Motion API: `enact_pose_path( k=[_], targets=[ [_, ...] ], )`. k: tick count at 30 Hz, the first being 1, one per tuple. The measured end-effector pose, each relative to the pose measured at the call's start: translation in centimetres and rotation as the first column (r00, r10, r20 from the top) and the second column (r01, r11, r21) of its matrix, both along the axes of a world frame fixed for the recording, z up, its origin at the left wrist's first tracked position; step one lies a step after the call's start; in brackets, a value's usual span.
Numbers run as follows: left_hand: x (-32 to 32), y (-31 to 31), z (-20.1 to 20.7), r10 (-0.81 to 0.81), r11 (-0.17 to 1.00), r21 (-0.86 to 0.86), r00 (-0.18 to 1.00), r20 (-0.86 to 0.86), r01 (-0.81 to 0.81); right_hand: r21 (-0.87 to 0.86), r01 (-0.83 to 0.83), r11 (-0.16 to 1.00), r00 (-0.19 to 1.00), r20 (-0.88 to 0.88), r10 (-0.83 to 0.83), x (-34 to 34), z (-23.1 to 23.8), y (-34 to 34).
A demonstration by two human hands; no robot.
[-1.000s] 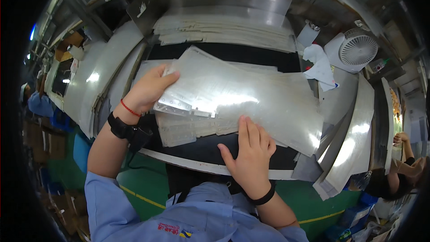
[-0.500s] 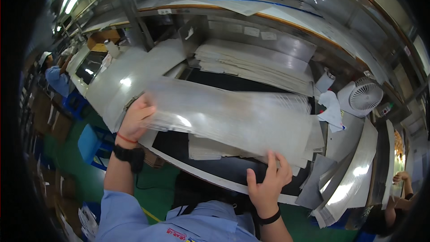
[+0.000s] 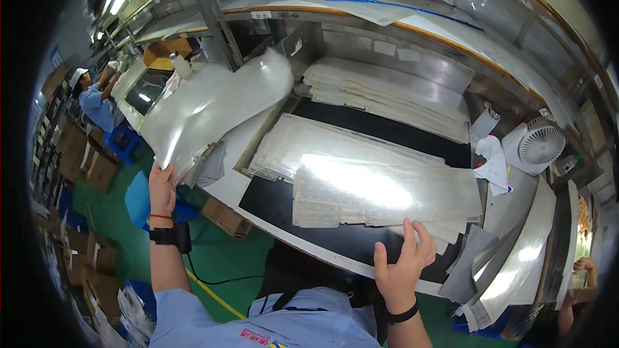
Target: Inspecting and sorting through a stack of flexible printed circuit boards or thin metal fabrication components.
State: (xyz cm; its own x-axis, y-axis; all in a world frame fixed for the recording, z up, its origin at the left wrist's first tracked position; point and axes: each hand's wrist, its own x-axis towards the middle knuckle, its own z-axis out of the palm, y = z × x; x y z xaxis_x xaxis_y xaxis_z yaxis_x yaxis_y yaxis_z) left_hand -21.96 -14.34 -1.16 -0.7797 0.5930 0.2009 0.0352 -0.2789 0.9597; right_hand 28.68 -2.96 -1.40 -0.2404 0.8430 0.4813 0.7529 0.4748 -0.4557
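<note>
My left hand [image 3: 162, 190] pinches the near corner of a thin, glossy translucent sheet [image 3: 219, 109]. That sheet bows upward over the left side of the bench, its far end blurred. My right hand [image 3: 405, 267] has its fingers spread, with the fingertips at the near edge of a stack of similar sheets [image 3: 438, 193]; whether they touch it I cannot tell. Bright glare covers part of this stack. Another stack of sheets [image 3: 284, 148] lies behind it and to the left, partly overlapped. Both stacks rest on a black mat [image 3: 274, 203].
More layered sheets [image 3: 387, 100] lie at the back beneath a shelf [image 3: 309, 0]. A white fan [image 3: 535, 145], a bottle [image 3: 485, 120] and a white cloth [image 3: 493, 164] stand at the right. Curved sheets [image 3: 522, 251] hang near the right edge. A co-worker [image 3: 97, 100] is at far left.
My left hand has moved left and slightly down, carrying the sheet off the front stack to the bench's left side. My right hand stays spread at the stack's near edge.
</note>
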Motion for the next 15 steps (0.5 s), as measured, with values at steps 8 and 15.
enact_pose_path(
  k=[8, 15],
  targets=[
    [-0.8, 1.0, -1.3, 0.433, 0.655, -0.238, 0.614, -0.659, -0.717, -0.022, -0.009, 1.000, 1.000, 0.018, 0.010, 0.0, 0.2, 0.4],
    [8.6, 4.3, 2.7, -0.127, 0.853, -0.226, 0.233, -0.964, -0.471, -0.034, -0.008, 0.999, 0.998, 0.066, 0.010, -0.1, 0.0, 0.2]
  ],
)
